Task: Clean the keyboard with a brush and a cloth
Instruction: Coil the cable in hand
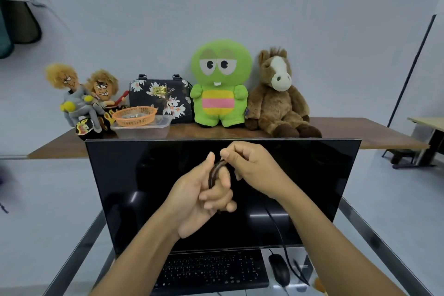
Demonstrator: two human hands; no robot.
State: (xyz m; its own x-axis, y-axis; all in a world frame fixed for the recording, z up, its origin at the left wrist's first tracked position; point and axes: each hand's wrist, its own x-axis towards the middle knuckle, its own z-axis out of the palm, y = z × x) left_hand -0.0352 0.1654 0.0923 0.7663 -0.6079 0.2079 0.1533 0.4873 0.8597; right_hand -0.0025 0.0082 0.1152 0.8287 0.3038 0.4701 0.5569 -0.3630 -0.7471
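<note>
Keyboard (211,269) sits untouched below the monitor (223,190); I'm coiling a dark cable (213,172) around my left hand (204,199), right hand (249,166) pinching its end (preparation, I judge). Next: fetch a brush, unseen here.
</note>
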